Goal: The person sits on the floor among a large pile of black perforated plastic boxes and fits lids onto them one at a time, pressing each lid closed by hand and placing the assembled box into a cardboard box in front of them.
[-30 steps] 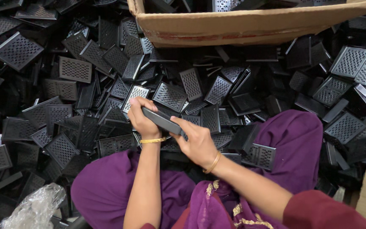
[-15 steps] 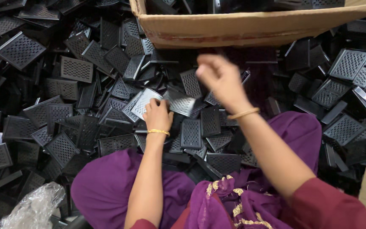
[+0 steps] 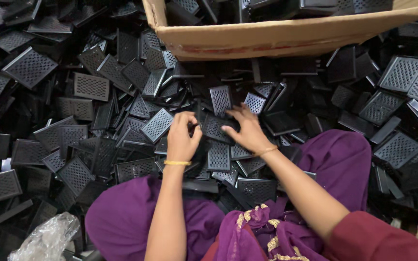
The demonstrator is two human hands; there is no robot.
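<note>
Black grille pieces crowd both hands up to the cardboard box.

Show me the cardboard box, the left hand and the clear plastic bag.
cardboard box [image 3: 276, 36], head view, front wall.
left hand [image 3: 182, 137], head view, back of hand.
clear plastic bag [image 3: 47, 239], head view, crumpled middle.

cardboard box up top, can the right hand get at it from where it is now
Probably yes: the right hand rests on the black grille pieces just below the cardboard box, and nothing stands between them, only the low pile.
</note>
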